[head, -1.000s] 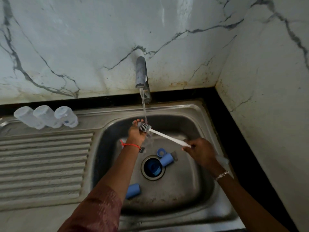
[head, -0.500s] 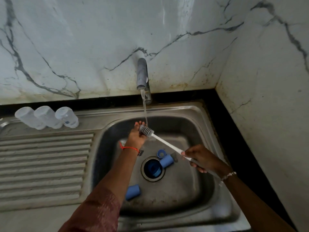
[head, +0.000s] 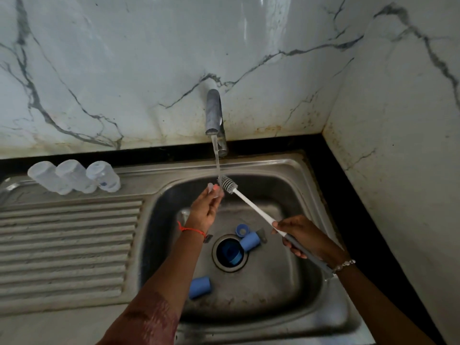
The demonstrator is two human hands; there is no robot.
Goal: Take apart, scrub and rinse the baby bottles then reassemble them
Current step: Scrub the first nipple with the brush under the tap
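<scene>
The left hand is up under the thin stream of water that runs from the grey metal tap. Its fingertips pinch a small clear piece. That piece is too small and blurry to say just what it is.

The right hand has its fingers curled round the grey end of a long bottle brush with a white and grey handle. The brush slants up to the left. Its grey bristle head is just beside the small clear piece, right at the water. Both hands are over the shiny steel sink.

Three clear plastic baby bottles sit side by side at the back of the ridged steel draining board, well apart from the hands.

Down in the sink, a blue tube-shaped cap lies on its side at the edge of the round drain hole. A small blue ring is just beside it. Another blue piece sits inside the drain hole. A second blue cap lies near the left arm.

A red thread is tied on the left wrist, and a bead bracelet is on the right wrist. Behind the tap is a white marble wall with dark lines.
</scene>
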